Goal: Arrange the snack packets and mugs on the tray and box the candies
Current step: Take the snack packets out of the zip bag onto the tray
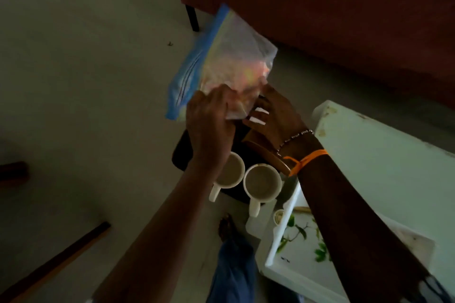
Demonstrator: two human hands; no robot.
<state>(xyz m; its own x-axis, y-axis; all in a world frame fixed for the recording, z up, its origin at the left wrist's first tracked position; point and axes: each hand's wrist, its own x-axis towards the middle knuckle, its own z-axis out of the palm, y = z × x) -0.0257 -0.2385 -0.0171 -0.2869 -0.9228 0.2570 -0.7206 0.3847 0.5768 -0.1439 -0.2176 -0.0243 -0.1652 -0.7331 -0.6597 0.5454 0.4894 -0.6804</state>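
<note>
Centre frame: a clear zip bag (pixel 221 61) of bright candies is held aloft, pinched at its lower edge by the left hand (pixel 209 123) and the right hand (pixel 273 110). Below, two white mugs (pixel 262 181) are seen on a dark tray (pixel 181 152). Risk judged: if the bag is tipped or its edge slips, candies could be spilled into the mugs or onto the floor.

No readable text, brand, number or sign appears anywhere. The clear zip-top bag (pixel 221 61) has a blue band along its left edge carrying dark printed lines, too blurred to read. Below and right of the bag, a white surface (pixel 302 248) shows green leaf-like marks and a tiny dark smudge, not legible as lettering.
</note>
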